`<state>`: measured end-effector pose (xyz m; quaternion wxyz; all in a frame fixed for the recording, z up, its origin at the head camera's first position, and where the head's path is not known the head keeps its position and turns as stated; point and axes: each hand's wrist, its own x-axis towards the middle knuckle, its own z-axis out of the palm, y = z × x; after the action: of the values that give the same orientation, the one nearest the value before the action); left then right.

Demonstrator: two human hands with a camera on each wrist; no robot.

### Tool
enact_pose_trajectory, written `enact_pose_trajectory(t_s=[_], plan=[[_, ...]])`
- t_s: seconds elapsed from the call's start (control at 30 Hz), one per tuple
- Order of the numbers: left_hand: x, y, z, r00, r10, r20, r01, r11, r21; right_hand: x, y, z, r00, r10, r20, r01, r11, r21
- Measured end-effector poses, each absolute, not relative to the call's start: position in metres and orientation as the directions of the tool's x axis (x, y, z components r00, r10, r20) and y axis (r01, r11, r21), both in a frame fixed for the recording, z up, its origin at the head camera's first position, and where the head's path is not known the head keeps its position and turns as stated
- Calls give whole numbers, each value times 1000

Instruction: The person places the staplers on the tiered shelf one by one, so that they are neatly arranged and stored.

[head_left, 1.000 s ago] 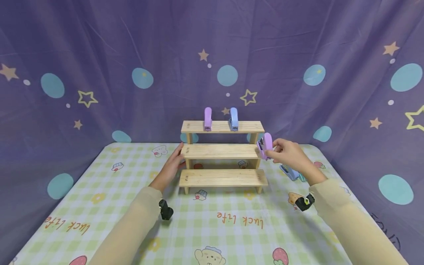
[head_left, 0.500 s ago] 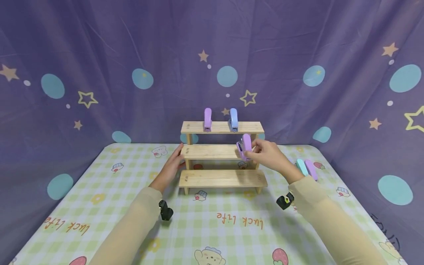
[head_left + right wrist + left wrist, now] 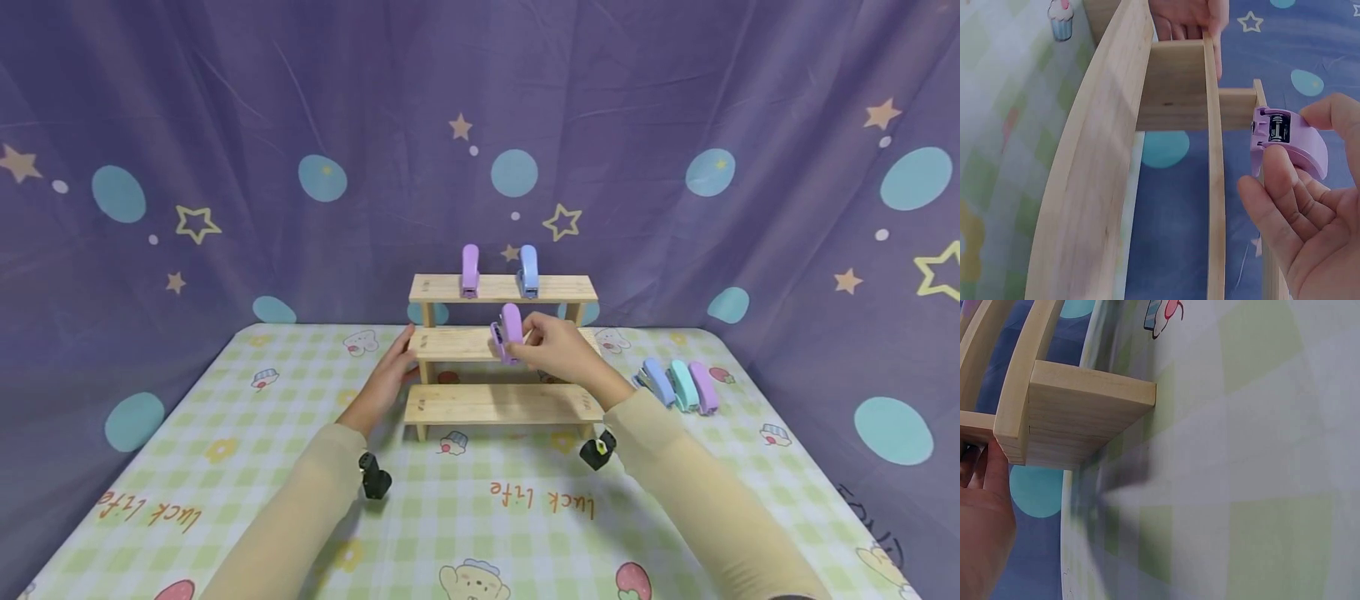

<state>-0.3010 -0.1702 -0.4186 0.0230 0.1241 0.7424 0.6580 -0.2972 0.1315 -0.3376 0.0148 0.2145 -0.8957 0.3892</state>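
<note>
In the head view my right hand (image 3: 553, 343) pinches a purple stapler (image 3: 512, 333) between thumb and fingers, above the middle board. In the right wrist view the stapler's (image 3: 1291, 140) metal mechanism faces the camera, and it looks apart from the boards. My left hand (image 3: 386, 379) grips the left end of the middle board of a three-step wooden shelf (image 3: 502, 404); the left wrist view shows its fingers (image 3: 997, 469) against the wood. On the top board stand another purple stapler (image 3: 470, 272) and a blue stapler (image 3: 528, 272).
Right of the shelf, on the checked tablecloth (image 3: 262, 467), a blue stapler (image 3: 658, 382), a teal stapler (image 3: 683, 385) and a purple stapler (image 3: 703, 387) lie side by side. A purple patterned curtain (image 3: 637, 100) hangs behind the table.
My right hand has carried the purple stapler leftward, from the middle board's right end to near its centre. The staplers on the table have come fully into view. My left hand has stayed put.
</note>
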Motion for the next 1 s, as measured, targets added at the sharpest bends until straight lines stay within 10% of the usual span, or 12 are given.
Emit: enact_pose_trajectory(t_s=[1.0], plan=[[-303, -170, -419, -965, 225, 133, 158, 99, 983, -313, 66, -350, -935, -305, 180, -333, 584, -740]])
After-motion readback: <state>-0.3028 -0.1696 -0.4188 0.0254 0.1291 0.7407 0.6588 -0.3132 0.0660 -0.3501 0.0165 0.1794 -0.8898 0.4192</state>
